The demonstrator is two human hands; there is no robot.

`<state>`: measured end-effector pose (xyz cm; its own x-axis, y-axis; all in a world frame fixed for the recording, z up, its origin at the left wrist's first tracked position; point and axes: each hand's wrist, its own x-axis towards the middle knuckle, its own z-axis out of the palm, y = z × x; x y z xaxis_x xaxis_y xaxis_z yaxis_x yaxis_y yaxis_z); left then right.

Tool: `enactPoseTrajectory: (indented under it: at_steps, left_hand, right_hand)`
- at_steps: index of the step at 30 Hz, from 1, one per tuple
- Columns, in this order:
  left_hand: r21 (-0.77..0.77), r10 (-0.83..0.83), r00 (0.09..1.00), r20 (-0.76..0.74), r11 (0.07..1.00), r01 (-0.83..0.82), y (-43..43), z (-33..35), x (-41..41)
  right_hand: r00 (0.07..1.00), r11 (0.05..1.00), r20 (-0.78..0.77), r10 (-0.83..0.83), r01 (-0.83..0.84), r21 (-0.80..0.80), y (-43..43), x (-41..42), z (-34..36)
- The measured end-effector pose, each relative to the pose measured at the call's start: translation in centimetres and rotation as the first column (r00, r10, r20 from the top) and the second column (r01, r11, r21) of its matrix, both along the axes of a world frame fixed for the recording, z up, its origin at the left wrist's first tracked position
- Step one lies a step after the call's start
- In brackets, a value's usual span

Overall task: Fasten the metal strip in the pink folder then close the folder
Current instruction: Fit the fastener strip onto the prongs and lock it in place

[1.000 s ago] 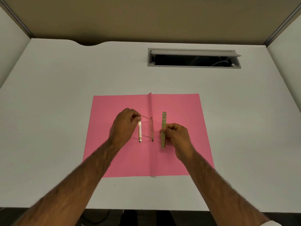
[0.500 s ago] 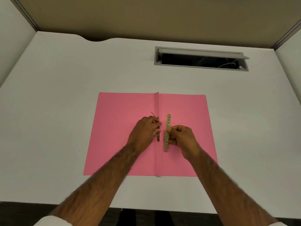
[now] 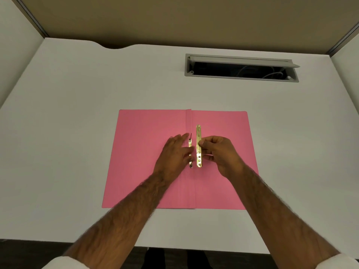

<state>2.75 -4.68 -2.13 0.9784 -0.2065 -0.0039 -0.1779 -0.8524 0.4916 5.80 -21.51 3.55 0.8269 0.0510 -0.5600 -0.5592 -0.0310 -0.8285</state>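
Note:
The pink folder (image 3: 143, 152) lies open and flat on the white desk. A long brass strip (image 3: 198, 133) lies upright on the right leaf just beside the spine fold, and my right hand (image 3: 219, 154) pinches its middle between thumb and fingers. My left hand (image 3: 174, 152) rests flat on the left leaf with its fingers spread, their tips on the smaller brass fastener bar (image 3: 190, 144) at the spine. A thin prong sticks up at that bar's far end; part of the bar is hidden under my fingers.
A grey cable hatch (image 3: 240, 67) stands open in the desk at the back right, with white cables inside. Partition walls close the desk at the back and both sides. The desk's front edge (image 3: 58, 239) runs just below the folder.
My left hand carried the small fastener bar from the left leaf to the spine and now lies flat over it, fingers extended. My right hand stayed on the long strip.

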Motion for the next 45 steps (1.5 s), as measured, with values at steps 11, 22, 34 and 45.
enactPoseTrajectory:
  at_steps: [11, 22, 34, 45]
  left_hand:
    - [0.086, -0.072, 0.995, -0.070, 0.993, 0.077, -0.2, 0.4, 0.0]
    - [0.062, -0.037, 0.998, -0.043, 0.997, 0.040, -0.4, 0.3, -0.3]
    - [0.317, -0.167, 0.972, -0.168, 0.924, 0.214, 0.5, -0.5, 0.3]
    - [0.342, -0.171, 0.970, -0.172, 0.913, 0.221, 0.5, -0.4, 0.2]
  right_hand:
    - [0.996, 0.994, 0.013, 0.088, -0.087, -0.067, 1.0, 0.6, 1.1]
    - [0.996, 0.992, -0.024, 0.082, -0.084, -0.093, 1.6, 0.4, 1.2]
    - [0.998, 0.994, -0.035, 0.060, -0.063, -0.088, 1.4, 0.2, 0.7]
    - [0.998, 0.995, -0.031, 0.047, -0.050, -0.091, 1.7, 0.6, 0.8]
